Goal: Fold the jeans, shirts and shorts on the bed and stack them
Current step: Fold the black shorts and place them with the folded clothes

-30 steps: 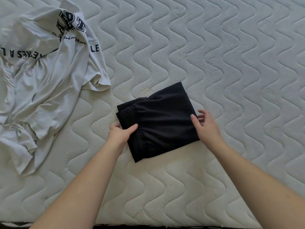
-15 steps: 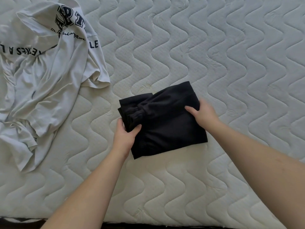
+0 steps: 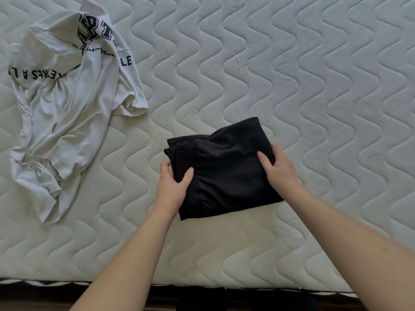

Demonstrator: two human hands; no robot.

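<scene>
Left of the black shorts (image 3: pixel 226 167), a white shirt (image 3: pixel 67 104) lies crumpled on the mattress (image 3: pixel 292 86). Left hand (image 3: pixel 173 187) pinches the waistband edge; right hand (image 3: pixel 278 169) grips the opposite side. Fabric looks soft, light; support both edges.

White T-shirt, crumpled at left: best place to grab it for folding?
Judging by its pose, pinch the white T-shirt at the sleeve hem nearest the black shorts, coming from the right; that edge lies loose on the mattress while the rest is bunched.
</scene>
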